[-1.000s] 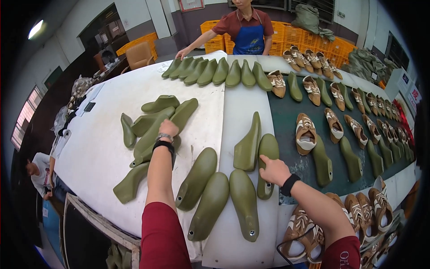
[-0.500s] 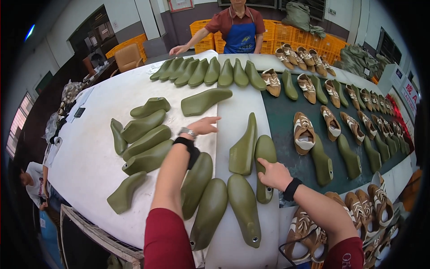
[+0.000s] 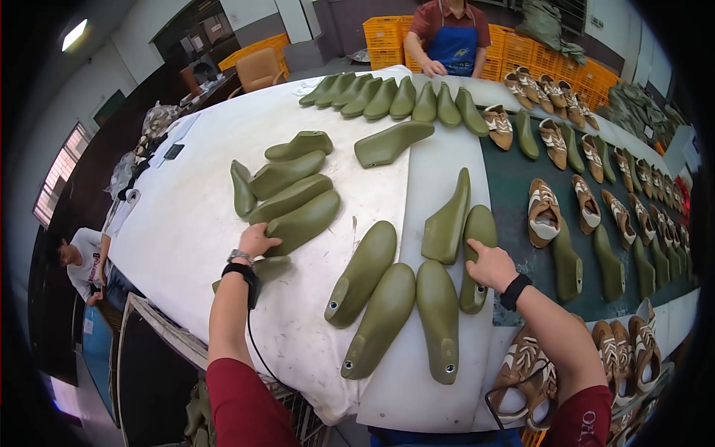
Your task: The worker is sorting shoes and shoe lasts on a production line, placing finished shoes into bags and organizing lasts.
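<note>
Green shoe lasts lie in loose groups on a white-covered table. At the left, my left hand is closed around the near end of a shoe last in a slanting stack. Beneath its wrist a shorter last is partly hidden. My right hand lies across another shoe last, index finger stretched over it and fingertips at its left edge. Left of that, a last rests on its side. Closer to me are three more, among them a last with a metal-ringed hole.
A row of lasts runs along the far edge. On the green mat stand brown-and-white sneakers paired with lasts. More sneakers crowd the near right. A co-worker in a blue apron stands across; another person sits at left.
My left hand has gone from above the table's middle to the left stack and closed on a last. The right stays on its last. The co-worker's outstretched arm has drawn in. The view has shifted.
</note>
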The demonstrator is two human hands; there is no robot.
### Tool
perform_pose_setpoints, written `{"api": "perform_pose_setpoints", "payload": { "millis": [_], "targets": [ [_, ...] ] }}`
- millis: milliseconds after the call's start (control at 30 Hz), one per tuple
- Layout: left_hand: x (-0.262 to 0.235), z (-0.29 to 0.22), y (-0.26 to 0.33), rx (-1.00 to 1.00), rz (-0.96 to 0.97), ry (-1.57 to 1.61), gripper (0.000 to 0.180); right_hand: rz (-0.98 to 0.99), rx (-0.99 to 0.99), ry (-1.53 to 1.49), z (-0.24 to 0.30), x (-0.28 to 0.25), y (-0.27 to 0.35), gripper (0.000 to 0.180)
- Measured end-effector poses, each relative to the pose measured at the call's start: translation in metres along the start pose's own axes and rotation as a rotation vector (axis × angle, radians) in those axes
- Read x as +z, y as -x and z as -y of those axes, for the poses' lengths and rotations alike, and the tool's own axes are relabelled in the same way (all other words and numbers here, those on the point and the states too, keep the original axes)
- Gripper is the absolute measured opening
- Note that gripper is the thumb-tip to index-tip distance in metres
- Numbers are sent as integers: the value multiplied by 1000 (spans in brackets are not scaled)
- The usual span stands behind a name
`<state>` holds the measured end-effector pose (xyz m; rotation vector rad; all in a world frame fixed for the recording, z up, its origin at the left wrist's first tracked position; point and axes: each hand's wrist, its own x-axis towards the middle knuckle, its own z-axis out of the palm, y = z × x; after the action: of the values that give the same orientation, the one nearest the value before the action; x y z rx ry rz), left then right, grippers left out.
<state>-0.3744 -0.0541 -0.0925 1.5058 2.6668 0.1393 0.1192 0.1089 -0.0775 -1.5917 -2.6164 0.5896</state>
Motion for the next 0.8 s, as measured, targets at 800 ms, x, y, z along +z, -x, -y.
{"api": "perform_pose_setpoints", "payload": {
  "millis": [800],
  "targets": [
    [-13, -102, -20, -259, 605, 529, 102, 47, 23, 37, 7, -2, -1, 52]
  ]
}}
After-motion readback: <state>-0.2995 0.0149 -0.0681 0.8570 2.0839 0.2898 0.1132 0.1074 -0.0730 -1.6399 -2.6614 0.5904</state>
